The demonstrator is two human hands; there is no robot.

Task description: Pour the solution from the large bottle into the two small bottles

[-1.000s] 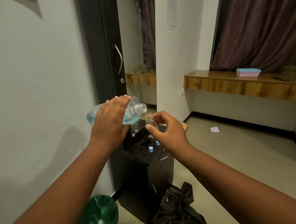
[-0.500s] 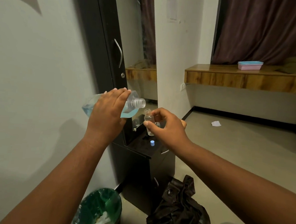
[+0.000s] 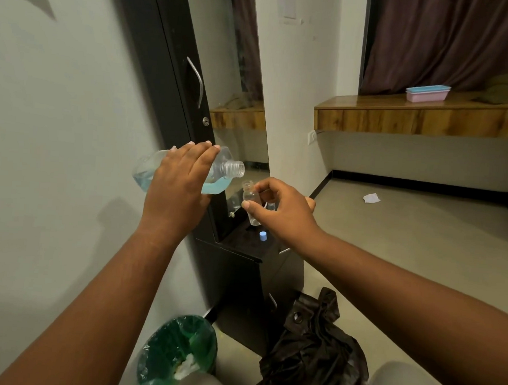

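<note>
Blue solution: it pools low in the large bottle point(image 3: 218, 172), which lies nearly level, uncapped mouth towards the right and just above the small bottle point(image 3: 251, 202).
Left hand point(image 3: 178, 187): fingers wrapped over the large bottle's body, clamped on it.
Right hand point(image 3: 278, 211): thumb and fingertips pinch the small bottle, held roughly upright over the black cabinet point(image 3: 243, 245).
Small bottle: clear, looks empty; the pour seems not yet begun.
Blue cap point(image 3: 263, 236): stands on the cabinet top below.
Advice: bring the mouths together, lip over opening, then tip slowly; the narrow neck likely floods easily.
Second small bottle: cannot tell where it is.
</note>
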